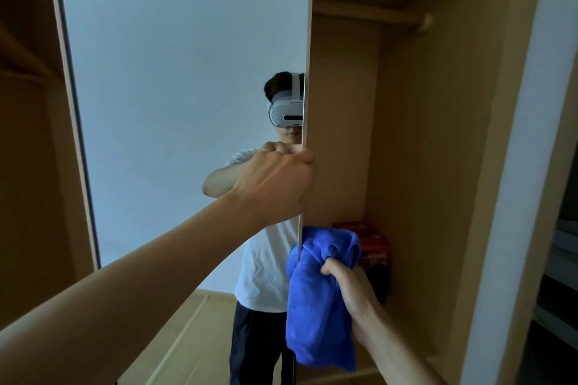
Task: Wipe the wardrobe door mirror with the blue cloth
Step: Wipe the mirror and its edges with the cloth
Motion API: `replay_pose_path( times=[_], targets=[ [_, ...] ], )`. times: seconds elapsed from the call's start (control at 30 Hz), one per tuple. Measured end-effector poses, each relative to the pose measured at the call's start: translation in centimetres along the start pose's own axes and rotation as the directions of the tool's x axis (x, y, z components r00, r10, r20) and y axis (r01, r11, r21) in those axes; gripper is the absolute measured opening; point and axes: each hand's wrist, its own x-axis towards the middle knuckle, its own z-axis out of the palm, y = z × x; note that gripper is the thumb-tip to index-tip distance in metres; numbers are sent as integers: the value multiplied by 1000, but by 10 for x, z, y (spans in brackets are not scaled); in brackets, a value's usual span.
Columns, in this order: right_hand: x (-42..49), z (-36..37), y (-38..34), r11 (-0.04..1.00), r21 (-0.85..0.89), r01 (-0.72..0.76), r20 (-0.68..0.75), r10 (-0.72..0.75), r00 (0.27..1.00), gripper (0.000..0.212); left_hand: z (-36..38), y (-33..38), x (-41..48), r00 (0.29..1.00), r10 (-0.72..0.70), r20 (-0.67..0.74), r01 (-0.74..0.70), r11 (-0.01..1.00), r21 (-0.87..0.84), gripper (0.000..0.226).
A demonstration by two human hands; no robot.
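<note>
The tall wardrobe door mirror (162, 78) stands in front of me, framed in pale trim with brass corners. My left hand (275, 181) grips the mirror's right edge at mid height, fingers curled round it. My right hand (347, 284) holds the bunched blue cloth (316, 306) just right of the mirror's lower edge; the cloth hangs down and touches that edge. The mirror shows my reflection with a headset and a white shirt.
Right of the mirror the wardrobe interior (422, 166) is open, with a hanging rail (375, 17) near the top. A reddish box (372, 244) sits in its back corner behind the cloth. A white wall edge (513, 197) runs down the right side.
</note>
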Motion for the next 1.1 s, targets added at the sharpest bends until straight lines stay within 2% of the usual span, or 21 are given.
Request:
replay_pose_path(
  times=[0.1,0.2,0.4,0.5,0.6,0.73,0.83,0.9,1.1],
  targets=[
    [1,5,-27,995,33,97,-6,-97,995,20,-7,-5,8,1000,-2,1,2,1000,0,23],
    [6,9,-57,984,73,166,8,-167,986,31,-13,-13,18,999,-49,-4,49,999,7,22],
    [15,16,-108,935,176,308,24,-317,948,6,-18,-32,37,994,-108,-27,107,993,-54,27],
    [18,15,-116,916,195,350,52,-366,929,2,-17,-36,42,991,-117,-63,114,992,-55,31],
    [20,10,-105,929,144,342,62,-353,933,5,-15,-39,42,991,-101,-91,95,993,-67,35],
    [16,3,-76,975,79,206,88,-213,973,5,-14,-42,41,990,-87,-108,80,995,-63,32],
    [13,-1,-62,989,76,131,107,-138,985,19,-14,-43,40,990,-81,-112,75,995,-58,31],
    [13,-1,-61,987,75,145,108,-152,982,20,-15,-43,40,990,-79,-117,73,996,-59,30],
    [18,6,-96,968,128,218,124,-233,964,7,-20,-50,40,990,-65,-127,54,995,-85,30]
  ],
)
